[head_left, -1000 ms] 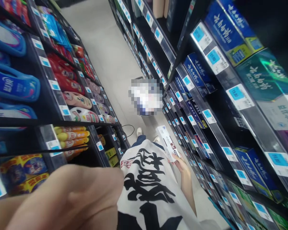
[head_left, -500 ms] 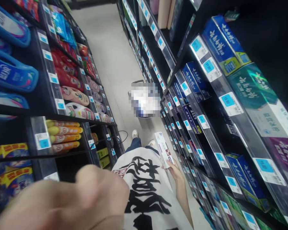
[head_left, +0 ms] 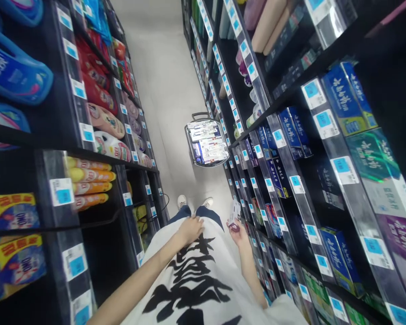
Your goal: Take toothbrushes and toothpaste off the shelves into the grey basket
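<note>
Hand, right [head_left: 239,235]: fingers were closed on the near end of a slim pale carton [head_left: 235,210], reddish-dark at that end. The carton lay just beyond the palm, its long axis running away from the body, roughly along the aisle, beside the front edge of the right-hand shelf [head_left: 356,207].

Hand, left [head_left: 191,229]: rested, fingers loosely bent, on the front of a printed white shirt [head_left: 198,280]; whether it pinched the cloth could not be told. The right, bearing the carton, was the nearer to it.

Basket [head_left: 211,165]: stood on the floor [head_left: 162,76], ahead and to the left of the carton, well apart; packaged goods [head_left: 203,129] filled it up to its edges, handle at the far edge.

Outer stock: blue cartons [head_left: 345,97] stood at the right-hand shelf's front edge; blue bottles [head_left: 15,70] lined the left-hand shelf [head_left: 52,185].
</note>
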`<state>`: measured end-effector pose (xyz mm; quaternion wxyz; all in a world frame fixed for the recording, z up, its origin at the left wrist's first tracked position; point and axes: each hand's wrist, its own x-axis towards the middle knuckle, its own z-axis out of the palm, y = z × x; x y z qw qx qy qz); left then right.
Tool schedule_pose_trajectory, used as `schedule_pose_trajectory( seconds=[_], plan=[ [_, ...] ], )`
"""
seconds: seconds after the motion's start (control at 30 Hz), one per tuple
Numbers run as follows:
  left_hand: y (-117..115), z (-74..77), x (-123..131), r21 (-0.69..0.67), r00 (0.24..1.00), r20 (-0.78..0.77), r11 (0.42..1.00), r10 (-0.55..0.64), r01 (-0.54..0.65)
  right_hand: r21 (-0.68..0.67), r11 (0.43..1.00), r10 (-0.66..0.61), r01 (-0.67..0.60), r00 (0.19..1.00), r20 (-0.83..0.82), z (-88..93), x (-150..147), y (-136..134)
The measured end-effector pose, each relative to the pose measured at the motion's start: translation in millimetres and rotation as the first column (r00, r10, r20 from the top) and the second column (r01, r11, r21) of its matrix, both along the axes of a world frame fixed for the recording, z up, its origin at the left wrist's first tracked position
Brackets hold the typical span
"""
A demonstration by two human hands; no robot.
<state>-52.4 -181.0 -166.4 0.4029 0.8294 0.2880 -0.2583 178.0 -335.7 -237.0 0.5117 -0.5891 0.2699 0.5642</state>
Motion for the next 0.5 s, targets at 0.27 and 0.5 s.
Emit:
schedule_pose_trajectory(
  seconds=[0.27,0.5],
  plan=[
    [1,-130.3,-69,-0.303,0.943,-0.333,0.944,0.020,-0.127,-0.086,0.995,-0.048,0.058,0.992,0.120,-1.8,-59,15],
    [-36,-215.6,-81,-0.164,0.847,-0.512,0.952,0.142,-0.258,-0.118,0.991,0.094,-0.061,0.952,0.293,-39.9,-52,16]
  ],
)
